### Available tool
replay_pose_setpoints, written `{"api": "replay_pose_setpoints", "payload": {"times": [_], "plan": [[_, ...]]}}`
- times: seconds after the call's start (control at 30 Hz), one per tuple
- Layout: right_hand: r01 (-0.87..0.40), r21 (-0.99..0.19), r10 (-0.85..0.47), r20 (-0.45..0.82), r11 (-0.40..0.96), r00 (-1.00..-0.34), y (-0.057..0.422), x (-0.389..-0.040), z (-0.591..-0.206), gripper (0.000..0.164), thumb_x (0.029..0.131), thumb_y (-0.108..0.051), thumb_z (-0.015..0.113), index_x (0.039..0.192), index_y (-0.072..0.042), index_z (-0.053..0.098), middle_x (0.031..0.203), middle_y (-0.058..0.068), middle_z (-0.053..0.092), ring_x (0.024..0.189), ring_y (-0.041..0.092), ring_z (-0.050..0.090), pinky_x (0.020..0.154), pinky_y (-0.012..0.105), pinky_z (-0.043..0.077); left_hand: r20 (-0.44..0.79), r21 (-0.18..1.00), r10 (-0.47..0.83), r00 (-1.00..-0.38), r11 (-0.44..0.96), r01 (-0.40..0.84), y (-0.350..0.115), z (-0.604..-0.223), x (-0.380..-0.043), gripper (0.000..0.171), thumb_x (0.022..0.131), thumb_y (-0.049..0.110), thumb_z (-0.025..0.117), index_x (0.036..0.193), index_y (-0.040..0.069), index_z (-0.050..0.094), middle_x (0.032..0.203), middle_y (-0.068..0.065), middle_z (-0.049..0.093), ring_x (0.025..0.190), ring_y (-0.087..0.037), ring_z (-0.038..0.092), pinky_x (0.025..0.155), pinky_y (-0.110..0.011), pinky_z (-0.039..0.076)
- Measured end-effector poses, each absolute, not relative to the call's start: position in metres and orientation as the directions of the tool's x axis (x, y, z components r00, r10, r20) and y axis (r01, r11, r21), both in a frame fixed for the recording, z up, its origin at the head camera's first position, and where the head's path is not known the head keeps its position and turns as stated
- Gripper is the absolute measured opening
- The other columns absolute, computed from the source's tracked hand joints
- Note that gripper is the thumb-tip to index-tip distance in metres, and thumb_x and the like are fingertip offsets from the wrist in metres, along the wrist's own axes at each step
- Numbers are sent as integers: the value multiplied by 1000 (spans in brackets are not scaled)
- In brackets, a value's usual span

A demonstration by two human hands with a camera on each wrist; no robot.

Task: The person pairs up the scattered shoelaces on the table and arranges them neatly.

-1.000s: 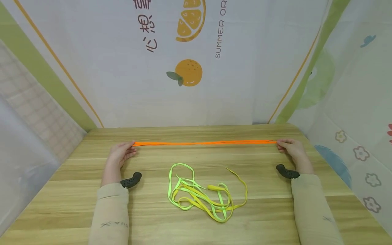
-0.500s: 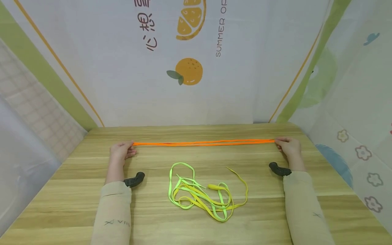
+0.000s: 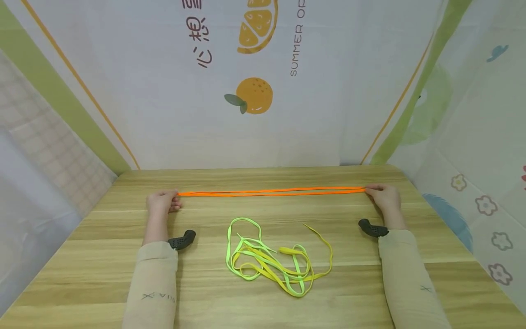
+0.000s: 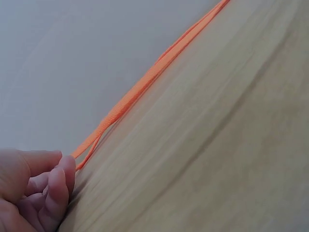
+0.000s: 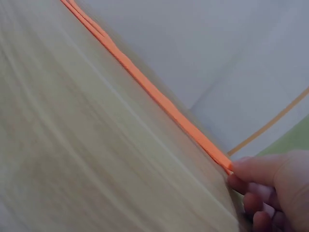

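Observation:
An orange shoelace (image 3: 271, 192), doubled into two strands, stretches nearly straight across the far part of the table. My left hand (image 3: 162, 202) pinches its left end between thumb and fingers; the left wrist view shows the orange lace (image 4: 140, 87) running up and away from the fingertips. At the other end, my right hand (image 3: 385, 197) pinches the lace, and in the right wrist view the lace (image 5: 159, 96) meets the thumb and forefinger. A slim gap shows between the two strands in the head view. The very tips are hidden inside the fingers.
Nearer me, a yellow shoelace (image 3: 330, 260) and a lime green shoelace (image 3: 228, 246) lie tangled together on the wooden table (image 3: 205, 301). A white printed curtain (image 3: 164, 114) hangs behind the table's far edge, with more cloth at both sides.
My right hand has shifted slightly left, toward the left hand. The orange lace's two strands have spread a little apart. Both hands keep their pinch, and the tangled laces stay put.

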State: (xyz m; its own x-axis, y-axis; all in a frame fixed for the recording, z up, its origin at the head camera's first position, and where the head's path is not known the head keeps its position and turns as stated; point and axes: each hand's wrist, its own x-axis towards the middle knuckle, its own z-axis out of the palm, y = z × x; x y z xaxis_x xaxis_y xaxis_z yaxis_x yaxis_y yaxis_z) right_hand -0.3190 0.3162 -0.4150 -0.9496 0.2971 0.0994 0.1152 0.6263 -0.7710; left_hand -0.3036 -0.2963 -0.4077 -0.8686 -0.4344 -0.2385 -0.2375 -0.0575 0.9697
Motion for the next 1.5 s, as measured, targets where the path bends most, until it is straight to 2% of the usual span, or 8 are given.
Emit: {"api": "replay_pose_setpoints", "payload": {"times": [0.3, 0.77, 1.23, 1.5], "plan": [[130, -745, 299, 98, 655, -949, 317, -321, -417, 38, 88, -33, 55, 108, -1, 63, 117, 20, 54, 111, 37, 43, 93, 45, 29, -209, 972, -451, -868, 3, -235, -295, -406, -303, 37, 87, 13, 58, 114, -11, 52, 60, -4, 60, 48, -12, 60, 49, -25, 50], [124, -708, 293, 121, 695, -948, 318, -322, -416, 39, 87, -37, 56, 105, -3, 64, 115, 20, 55, 108, 38, 45, 89, 46, 31, -186, 967, -467, -864, 68, -245, -292, -402, -301, 38, 87, 14, 58, 116, -10, 52, 61, -4, 60, 51, -13, 61, 52, -25, 50], [104, -736, 282, 122, 669, -952, 319, -322, -418, 38, 88, -33, 56, 108, -2, 62, 116, 20, 55, 112, 37, 43, 92, 45, 30, -191, 968, -456, -869, 57, -243, -293, -403, -300, 39, 87, 16, 58, 116, -9, 51, 61, -4, 59, 50, -13, 61, 51, -26, 50], [81, -755, 276, 136, 651, -951, 319, -323, -418, 40, 87, -33, 57, 111, -1, 61, 117, 20, 54, 113, 37, 42, 92, 44, 30, -226, 969, -420, -879, -2, -248, -295, -401, -299, 42, 88, 17, 58, 119, -8, 47, 65, -6, 60, 52, -14, 62, 52, -26, 51]]}}
